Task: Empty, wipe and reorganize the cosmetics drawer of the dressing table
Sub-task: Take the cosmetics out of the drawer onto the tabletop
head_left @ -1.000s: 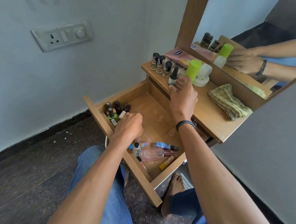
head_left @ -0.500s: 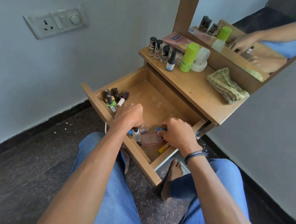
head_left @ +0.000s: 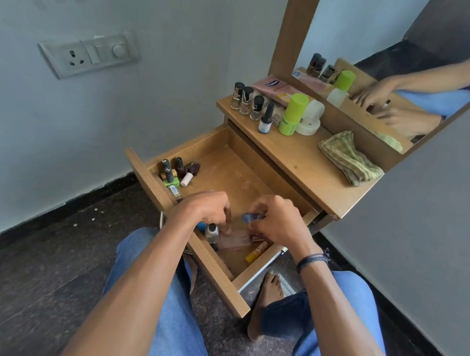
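Head view: right hand (head_left: 278,222) pinches a small blue bottle (head_left: 249,217) in its fingertips, low over the open drawer (head_left: 191,145). Left hand (head_left: 204,207) curls over a clear bottle (head_left: 212,232); whether it grips, can't tell. Below lie a pink flask (head_left: 235,240) and a yellow tube (head_left: 254,253). Nail polishes (head_left: 174,173) crowd the drawer's corner. On the tabletop (head_left: 299,160): more polish bottles (head_left: 247,102), a green tube (head_left: 292,113), a checked cloth (head_left: 349,158).

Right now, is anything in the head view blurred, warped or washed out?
Head view: blue item in the right hand is motion-smeared; the wide lens tilts and bows the mirror frame; light is soft and even, no glare.
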The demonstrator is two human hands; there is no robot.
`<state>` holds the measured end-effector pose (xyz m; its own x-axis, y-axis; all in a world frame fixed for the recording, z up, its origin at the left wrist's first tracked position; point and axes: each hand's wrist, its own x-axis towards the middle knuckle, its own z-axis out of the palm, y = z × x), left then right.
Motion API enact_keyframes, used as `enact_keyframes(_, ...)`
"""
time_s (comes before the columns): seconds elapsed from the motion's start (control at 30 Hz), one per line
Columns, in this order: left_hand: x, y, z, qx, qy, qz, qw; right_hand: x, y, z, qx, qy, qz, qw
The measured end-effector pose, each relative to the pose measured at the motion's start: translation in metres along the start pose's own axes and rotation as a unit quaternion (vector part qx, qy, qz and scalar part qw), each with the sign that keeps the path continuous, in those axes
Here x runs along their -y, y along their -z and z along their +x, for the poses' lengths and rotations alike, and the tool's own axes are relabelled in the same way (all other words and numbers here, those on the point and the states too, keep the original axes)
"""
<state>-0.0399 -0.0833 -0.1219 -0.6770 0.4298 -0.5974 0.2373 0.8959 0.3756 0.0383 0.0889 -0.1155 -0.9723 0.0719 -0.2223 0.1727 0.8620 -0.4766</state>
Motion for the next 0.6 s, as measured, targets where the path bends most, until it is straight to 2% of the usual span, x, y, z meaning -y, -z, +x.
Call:
enact_keyframes(0.13,0.001,0.001,-0.003,0.018,-0.011,-0.031,0.999,0.010,0.035,0.004,-0.122,0.024,0.143,0.982)
enact_keyframes(0.23,-0.001,0.003,-0.003,0.022,-0.033,-0.040,0.998,0.015,0.065,0.026,-0.221,-0.012,0.222,0.950)
enact_keyframes(0.37,0.002,0.002,-0.002,0.025,-0.041,-0.058,0.997,0.021,0.078,0.061,-0.283,-0.047,0.215,0.933)
enact_keyframes(0.6,0.006,0.000,0.005,0.006,-0.050,-0.113,0.992,0.023,0.058,0.090,-0.345,-0.027,0.202,0.916)
